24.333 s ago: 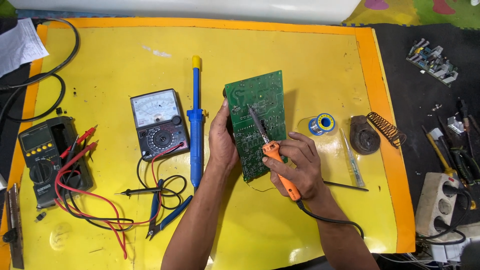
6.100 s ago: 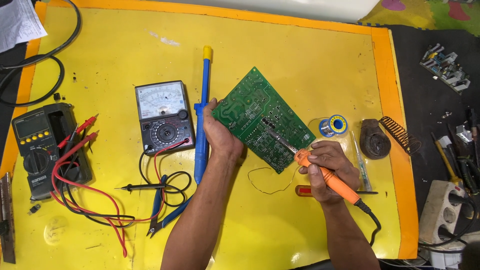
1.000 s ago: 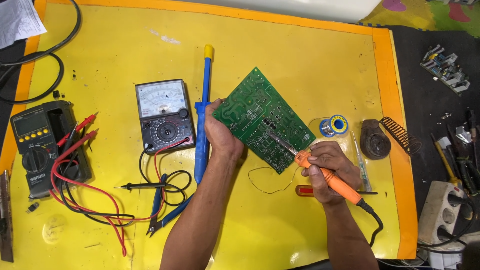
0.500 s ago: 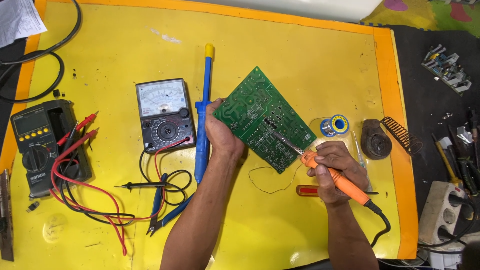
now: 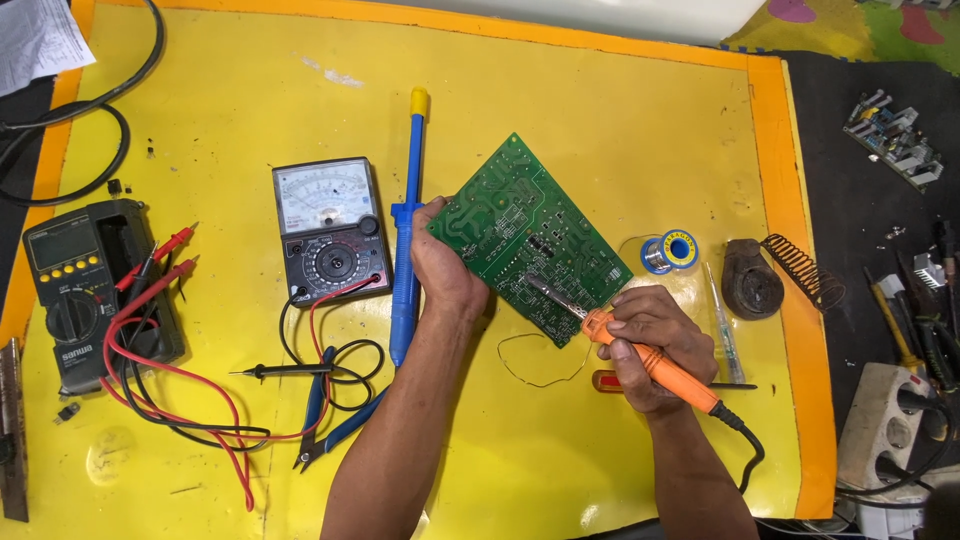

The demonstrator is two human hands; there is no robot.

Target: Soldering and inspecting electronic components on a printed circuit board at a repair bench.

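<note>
- I see my left hand (image 5: 445, 265) clamped on the near-left edge of the green circuit board (image 5: 525, 235), propping it tilted on the yellow surface (image 5: 600, 110); it has stayed there over the last few seconds with no visible shift.
- My right hand (image 5: 650, 345) is closed round the orange grip of the soldering iron (image 5: 625, 340), as it was a second ago.
- What has changed is small: the iron's metal tip has crept a little further down the board toward its lower corner, and the hand now sits slightly lower and further right than it did a second back.
- From that I judge the tip is going joint by joint along the board's lower edge, not lifting off; whether it actually touches the copper I cannot tell.
- The loose loop of thin wire (image 5: 545, 360) lies on the surface just below the board, unmoved.
- The solder spool (image 5: 672, 250) sits near the board's right corner, untouched, and the blue desoldering pump (image 5: 408, 230) lies just beside my left hand.
- The analogue multimeter (image 5: 328, 230) and its leads remain well to the left.
</note>
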